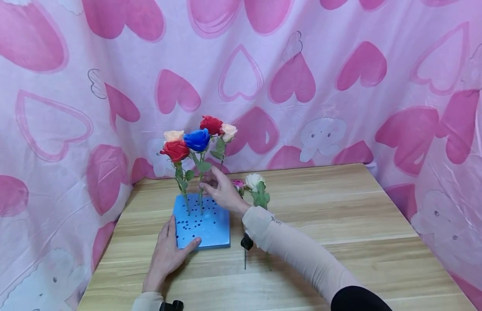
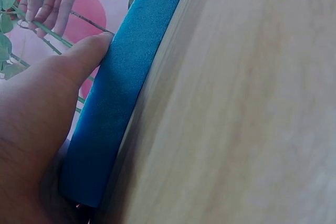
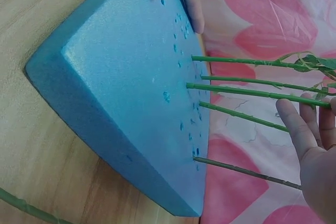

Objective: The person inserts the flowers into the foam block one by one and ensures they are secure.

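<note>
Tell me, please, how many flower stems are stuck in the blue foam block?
5 stems stand in the foam block: four close together by the right hand, one apart nearer the block's edge. None seems hidden.

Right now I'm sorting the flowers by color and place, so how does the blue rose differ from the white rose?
The blue rose stands upright, its stem stuck in the blue foam block; the white rose lies on the table behind the right hand. The blue rose sits high among the other standing blooms; the white rose is low and apart from them. The right hand's fingers are at the blue rose's stem and not at the white rose. Both have green leaves.
</note>
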`<state>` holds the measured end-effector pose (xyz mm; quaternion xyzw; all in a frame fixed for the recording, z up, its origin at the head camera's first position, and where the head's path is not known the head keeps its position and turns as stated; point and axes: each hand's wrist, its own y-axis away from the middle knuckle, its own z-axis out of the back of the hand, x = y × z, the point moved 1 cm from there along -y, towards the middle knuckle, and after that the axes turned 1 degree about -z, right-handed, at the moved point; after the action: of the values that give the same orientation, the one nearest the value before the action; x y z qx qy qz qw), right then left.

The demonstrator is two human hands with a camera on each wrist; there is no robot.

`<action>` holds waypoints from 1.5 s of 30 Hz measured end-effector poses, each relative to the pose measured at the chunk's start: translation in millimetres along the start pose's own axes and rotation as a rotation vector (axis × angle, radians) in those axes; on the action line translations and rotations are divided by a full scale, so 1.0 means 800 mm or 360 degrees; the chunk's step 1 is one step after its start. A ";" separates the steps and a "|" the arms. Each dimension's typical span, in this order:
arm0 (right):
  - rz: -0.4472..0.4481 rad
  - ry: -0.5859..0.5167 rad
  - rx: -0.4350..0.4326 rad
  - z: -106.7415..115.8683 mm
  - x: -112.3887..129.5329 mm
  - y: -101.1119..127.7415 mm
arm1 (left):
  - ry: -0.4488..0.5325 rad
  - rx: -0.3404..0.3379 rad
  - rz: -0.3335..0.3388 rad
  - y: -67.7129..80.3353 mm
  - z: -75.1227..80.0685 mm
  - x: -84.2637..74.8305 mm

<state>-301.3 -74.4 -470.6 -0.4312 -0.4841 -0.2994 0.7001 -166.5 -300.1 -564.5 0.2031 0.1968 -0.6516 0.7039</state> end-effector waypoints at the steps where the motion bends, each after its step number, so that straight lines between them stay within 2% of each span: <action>1: -0.0007 -0.0016 0.0003 0.000 -0.001 0.000 | 0.0001 0.0001 -0.0001 0.000 0.000 0.000; 7: -0.0029 -0.0122 0.0008 0.001 -0.002 0.002 | 0.0002 -0.0007 -0.0004 0.000 0.000 0.000; 14: -0.0136 -0.0064 -0.0014 0.001 -0.005 0.009 | -0.0005 -0.0001 0.0006 0.000 -0.001 0.000; 20: -0.0227 -0.0099 -0.0025 0.005 -0.013 0.018 | -0.0009 0.0020 0.0014 0.001 -0.002 -0.001; 35: -0.0194 -0.0231 -0.0010 0.031 -0.011 0.032 | -0.0019 0.0019 0.0007 0.002 -0.001 -0.002; 45: -0.0222 -0.0231 -0.0039 0.043 -0.009 0.042 | -0.0009 0.0016 -0.0009 0.003 -0.001 -0.001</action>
<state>-290.3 -28.5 -482.3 -0.4255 -0.5588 -0.3211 0.6353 -164.5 -298.8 -564.6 0.2043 0.1920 -0.6551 0.7016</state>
